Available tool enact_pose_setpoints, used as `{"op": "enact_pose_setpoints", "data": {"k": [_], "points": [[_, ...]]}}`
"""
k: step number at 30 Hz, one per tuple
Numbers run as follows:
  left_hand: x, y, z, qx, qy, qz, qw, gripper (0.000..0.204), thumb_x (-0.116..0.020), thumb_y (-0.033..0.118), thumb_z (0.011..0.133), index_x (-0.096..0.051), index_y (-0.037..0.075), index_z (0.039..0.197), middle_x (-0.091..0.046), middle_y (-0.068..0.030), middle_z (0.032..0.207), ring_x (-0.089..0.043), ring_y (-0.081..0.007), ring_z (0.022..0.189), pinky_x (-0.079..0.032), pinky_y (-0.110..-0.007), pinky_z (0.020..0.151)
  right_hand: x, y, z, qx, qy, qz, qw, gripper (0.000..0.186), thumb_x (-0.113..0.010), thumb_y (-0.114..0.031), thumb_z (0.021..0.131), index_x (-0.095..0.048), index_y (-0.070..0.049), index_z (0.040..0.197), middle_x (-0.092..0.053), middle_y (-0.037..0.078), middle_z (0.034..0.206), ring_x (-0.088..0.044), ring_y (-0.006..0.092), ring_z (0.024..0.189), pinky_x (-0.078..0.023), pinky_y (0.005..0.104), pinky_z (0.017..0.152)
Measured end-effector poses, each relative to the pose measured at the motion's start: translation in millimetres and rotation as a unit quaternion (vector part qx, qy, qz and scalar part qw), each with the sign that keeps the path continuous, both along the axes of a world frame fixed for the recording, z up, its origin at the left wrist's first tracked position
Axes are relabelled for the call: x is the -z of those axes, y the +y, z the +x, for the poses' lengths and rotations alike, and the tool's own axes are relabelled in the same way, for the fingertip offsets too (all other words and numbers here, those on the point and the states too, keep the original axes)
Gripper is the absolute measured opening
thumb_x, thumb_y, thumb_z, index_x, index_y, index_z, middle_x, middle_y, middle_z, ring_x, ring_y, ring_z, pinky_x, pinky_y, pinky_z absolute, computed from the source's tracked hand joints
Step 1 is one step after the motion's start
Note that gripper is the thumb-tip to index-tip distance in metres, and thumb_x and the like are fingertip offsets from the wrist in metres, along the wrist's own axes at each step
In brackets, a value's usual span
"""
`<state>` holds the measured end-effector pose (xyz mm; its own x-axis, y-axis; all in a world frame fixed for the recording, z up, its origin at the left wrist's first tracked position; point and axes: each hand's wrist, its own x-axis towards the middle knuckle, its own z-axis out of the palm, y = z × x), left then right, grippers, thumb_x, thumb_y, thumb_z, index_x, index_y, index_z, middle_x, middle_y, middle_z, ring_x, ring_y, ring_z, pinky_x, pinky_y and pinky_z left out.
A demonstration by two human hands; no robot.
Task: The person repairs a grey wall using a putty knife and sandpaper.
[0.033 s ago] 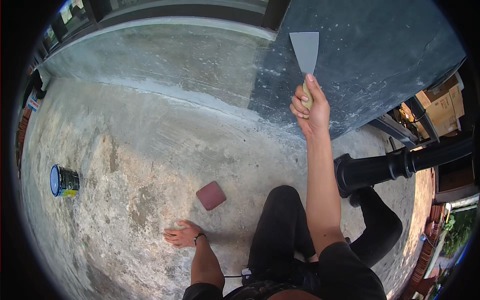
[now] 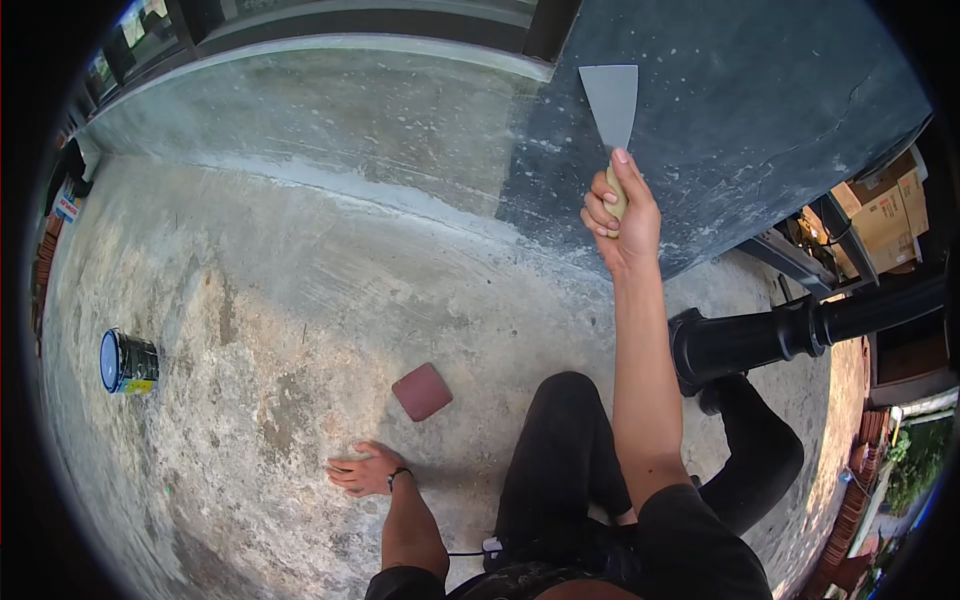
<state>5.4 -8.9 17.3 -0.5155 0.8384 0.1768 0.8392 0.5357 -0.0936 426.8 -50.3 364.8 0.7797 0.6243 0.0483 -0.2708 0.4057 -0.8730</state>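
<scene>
1. Holding scraper [image 2: 612, 100] up in R hand [image 2: 628, 210], in front of dark wall [image 2: 740, 120]: step in hand looks like readying the tool, prob. not a stroke. Blade points away from the person, wide edge at far end. Can't tell if it touches wall or hangs just clear of it.

2. R hand state: fingers wrapped round the pale handle, thumb laid along it twd the blade. Firm grip, by the look.

3. L hand [image 2: 365, 470] state: palm down on floor [image 2: 300, 330], fingers a bit spread, nothing in it; prob. bracing body wt. Band [image 2: 397, 476] on that wrist.

4. Next move, if wall-ward, calls for R wrist turning so the blade edge meets the surface flat, at a low angle, w/ steady push. If floor-ward, arm would need to drop & L hand clear the path.

5. Other bits: red pad [image 2: 422, 391] lies flat on floor, nr L hand but apart from it. Bucket [image 2: 128, 362], blue end showing, well off to the L. Black pipe [image 2: 760, 345] to R of the forearm; boxes [image 2: 885, 225] beyond.

6. Vs. earlier frame: basically no diff. Scraper, both hands, pad & bucket all in same spots; R grip & L palm same too. Any shift is too small to tell.
</scene>
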Motion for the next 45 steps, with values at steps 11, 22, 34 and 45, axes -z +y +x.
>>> {"op": "enact_pose_setpoints", "data": {"k": [11,22,34,45], "points": [[0,2,2,0.000,0.016,0.021,1.000,0.068,-0.035,0.051,0.098,-0.038,0.011,0.153,-0.037,-0.0090,0.158,-0.033,-0.0252,0.147,-0.028,-0.050,0.113,-4,9,-1,0.011,0.024,0.011,1.000,0.026,-0.057,-0.033,0.104,-0.055,-0.009,0.114,-0.041,-0.004,0.064,-0.029,0.0038,0.044,-0.024,0.0219,0.041],[0,0,0,-0.003,0.014,0.009,1.000,0.068,-0.035,0.051,0.098,-0.038,0.011,0.153,-0.037,-0.0100,0.158,-0.032,-0.0252,0.147,-0.029,-0.050,0.113,3,21,-5,0.012,0.031,0.054,0.998,0.026,-0.055,-0.035,0.104,-0.053,-0.010,0.111,-0.041,-0.003,0.064,-0.029,0.0040,0.043,-0.023,0.0228,0.041],[-1,2,2,0.000,0.010,0.023,1.000,0.068,-0.036,0.049,0.098,-0.036,0.010,0.153,-0.035,-0.0109,0.159,-0.032,-0.0260,0.147,-0.028,-0.051,0.114,-8,14,-4,0.002,0.044,0.034,0.998,0.018,-0.056,-0.032,0.104,-0.051,-0.014,0.106,-0.041,-0.004,0.064,-0.029,0.0034,0.042,-0.023,0.0216,0.039],[-3,1,3,0.001,0.003,-0.001,1.000,0.069,-0.036,0.050,0.098,-0.035,0.009,0.154,-0.035,-0.0113,0.158,-0.030,-0.0258,0.148,-0.029,-0.051,0.114,-6,1,-3,0.029,0.015,-0.001,0.999,0.034,-0.058,-0.034,0.103,-0.057,-0.005,0.121,-0.042,-0.003,0.066,-0.030,0.0040,0.043,-0.025,0.0218,0.042]]}}
